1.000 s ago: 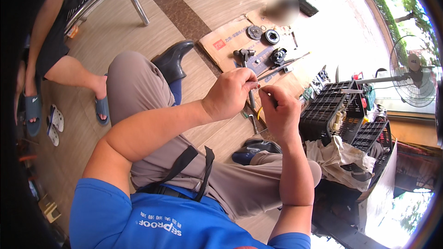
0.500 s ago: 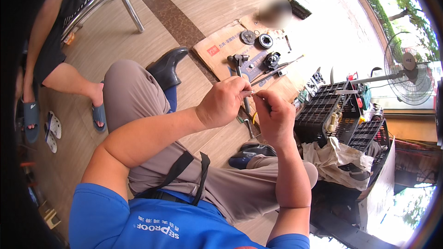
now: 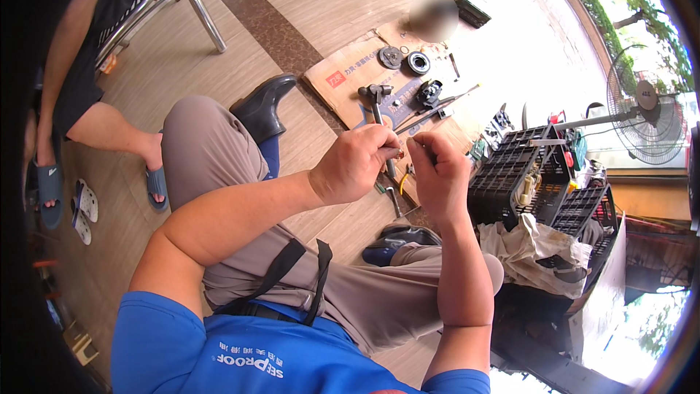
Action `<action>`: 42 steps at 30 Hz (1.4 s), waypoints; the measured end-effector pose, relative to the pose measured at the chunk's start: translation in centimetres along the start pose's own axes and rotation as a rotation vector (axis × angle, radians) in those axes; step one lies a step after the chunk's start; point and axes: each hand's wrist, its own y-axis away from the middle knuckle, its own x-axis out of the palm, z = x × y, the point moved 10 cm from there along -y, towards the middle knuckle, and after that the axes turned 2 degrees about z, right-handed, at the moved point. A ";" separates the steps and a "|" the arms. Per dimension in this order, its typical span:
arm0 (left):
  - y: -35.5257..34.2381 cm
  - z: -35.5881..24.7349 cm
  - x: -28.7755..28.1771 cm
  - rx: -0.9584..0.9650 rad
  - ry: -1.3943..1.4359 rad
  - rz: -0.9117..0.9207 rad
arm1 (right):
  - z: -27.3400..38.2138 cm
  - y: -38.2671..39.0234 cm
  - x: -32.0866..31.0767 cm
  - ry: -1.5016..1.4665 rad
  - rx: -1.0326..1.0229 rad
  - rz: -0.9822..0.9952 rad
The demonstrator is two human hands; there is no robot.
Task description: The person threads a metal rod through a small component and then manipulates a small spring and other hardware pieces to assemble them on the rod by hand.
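Note:
My left hand (image 3: 356, 166) is closed in a pinch around a tiny piece between thumb and fingertips, too small to name. Just to its right, my right hand (image 3: 442, 175) has its thumb and forefinger pressed together; whatever they hold cannot be made out. A narrow gap separates the two sets of fingertips. Below my hands a hammer (image 3: 376, 101) lies with its head on a flattened cardboard sheet (image 3: 328, 66), its handle partly hidden by my left hand. Beyond it on the cardboard are a grey disc (image 3: 390, 58), a black ring-shaped part (image 3: 418, 63) and a black component (image 3: 429, 93).
Black plastic crates (image 3: 503, 175) with tools and parts stand at right, a pale cloth (image 3: 536, 255) hanging over them. Behind is a fan (image 3: 646, 98). Long thin tools (image 3: 440, 108) lie on the cardboard. Another person's sandalled foot (image 3: 155, 182) and a metal chair (image 3: 198, 7) are at left.
My fingertips, which met half a second ago, have parted slightly. The right hand has shifted a little right and up; the left has barely moved.

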 end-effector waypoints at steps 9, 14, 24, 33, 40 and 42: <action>0.0 1.2 0.0 -0.101 0.017 0.018 | 0.1 0.3 0.1 0.003 0.002 0.037; -0.1 0.5 -0.4 -0.067 -0.076 -0.009 | 1.7 0.6 0.0 0.060 -0.057 0.038; -0.1 -1.5 -1.4 0.120 -0.161 -0.077 | 1.4 0.9 0.0 0.095 0.000 0.073; 0.2 2.5 0.6 -0.301 0.239 0.081 | 1.6 0.8 0.5 0.120 -0.055 0.084; 0.4 3.7 1.3 -0.412 0.430 0.139 | 1.7 0.8 0.4 0.114 -0.053 0.070; 0.4 3.6 1.3 -0.410 0.424 0.145 | 1.9 0.8 0.3 0.103 -0.047 0.069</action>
